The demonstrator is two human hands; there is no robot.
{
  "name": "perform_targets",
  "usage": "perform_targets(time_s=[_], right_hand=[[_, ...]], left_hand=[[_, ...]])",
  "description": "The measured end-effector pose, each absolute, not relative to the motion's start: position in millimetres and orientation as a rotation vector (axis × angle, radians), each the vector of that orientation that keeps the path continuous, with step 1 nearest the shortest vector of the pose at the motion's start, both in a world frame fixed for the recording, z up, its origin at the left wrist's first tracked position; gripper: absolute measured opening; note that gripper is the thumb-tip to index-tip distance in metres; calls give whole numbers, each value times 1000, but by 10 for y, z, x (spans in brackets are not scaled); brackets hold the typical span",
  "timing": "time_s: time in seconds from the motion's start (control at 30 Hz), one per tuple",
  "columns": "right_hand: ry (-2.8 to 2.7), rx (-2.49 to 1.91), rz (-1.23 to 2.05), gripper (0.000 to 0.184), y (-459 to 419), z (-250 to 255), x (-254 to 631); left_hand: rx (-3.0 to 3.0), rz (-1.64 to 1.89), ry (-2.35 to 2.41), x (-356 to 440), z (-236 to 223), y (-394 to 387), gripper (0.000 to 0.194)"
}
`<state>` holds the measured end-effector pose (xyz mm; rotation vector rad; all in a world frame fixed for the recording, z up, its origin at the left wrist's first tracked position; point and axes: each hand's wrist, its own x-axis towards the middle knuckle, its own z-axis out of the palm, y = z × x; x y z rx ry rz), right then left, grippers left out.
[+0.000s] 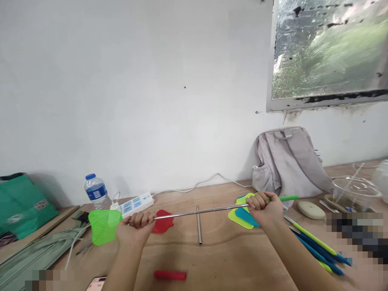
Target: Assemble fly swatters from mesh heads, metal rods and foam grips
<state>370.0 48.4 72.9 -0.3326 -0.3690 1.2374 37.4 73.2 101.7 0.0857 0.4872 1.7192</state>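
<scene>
Both my hands hold one fly swatter stretched level above the wooden table [224,258]. My left hand [138,227] is closed round its metal rod [200,211] right beside the green mesh head [103,225]. My right hand [264,209] is closed on the green handle [287,198] at the other end. A red swatter head [163,223] lies under the rod. A loose metal rod [199,225] lies on the table, crossing beneath the held one. A red grip [169,275] lies near the front edge.
Several finished swatters [315,246], blue and yellow-green, lie at the right, their heads [242,218] under my right hand. A grey backpack [287,161] leans on the wall. A power strip [136,203], water bottle [95,190], green bag [21,204] and clear container [354,192] stand around.
</scene>
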Motion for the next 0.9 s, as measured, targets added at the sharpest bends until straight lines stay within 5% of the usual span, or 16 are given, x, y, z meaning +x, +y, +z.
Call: perform_targets(time_s=[0.9], right_hand=[[-270,-227,1307,33,401,880,4144]], left_hand=[[-88,1761,527,-113,1141,769,24]])
